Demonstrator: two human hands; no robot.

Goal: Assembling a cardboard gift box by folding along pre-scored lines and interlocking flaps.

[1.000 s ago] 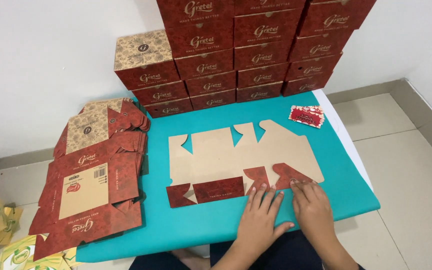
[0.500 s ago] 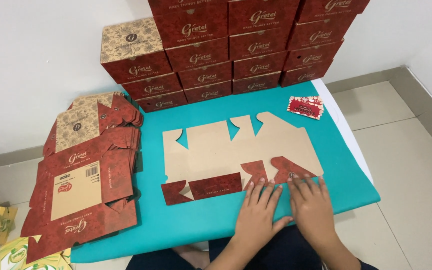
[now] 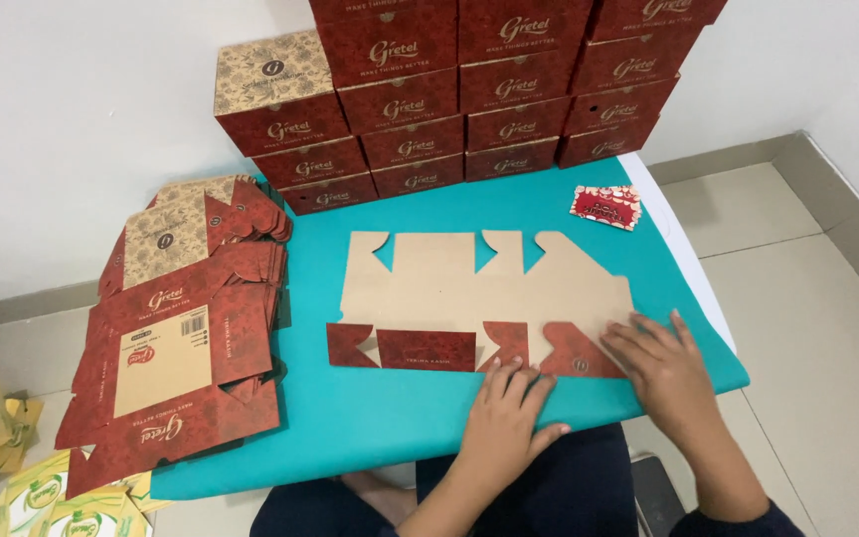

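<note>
A low surface [image 3: 400,438] covered in teal sheet stands against a white wall, on a pale tiled floor [image 3: 817,328]. In the middle of the teal lies a flat, unfolded brown cardboard box blank [image 3: 479,288], plain side up, with its near flaps folded over so that their dark red printed faces show along the front edge.

Both hands lie open and flat, fingers spread, clamped on nothing. The left hand [image 3: 504,418] presses on the teal at the near edge of the blank, its fingertips touching the red flap near the middle. The right hand [image 3: 663,373] rests palm down on the right near corner of the blank, fingers pointing left across the brown board and the red flap beside it. The two hands are near each other but apart.

To the left of the blank, a pile of flat dark red and tan printed box blanks [image 3: 176,343] overhangs the left edge of the surface. At the far edge, against the wall, stands a stack of folded dark red cardboard boxes [image 3: 469,99], several rows high. A small red printed packet [image 3: 605,206] lies near the far right corner. On the floor at lower left lie yellow and green cartons [image 3: 12,477].
</note>
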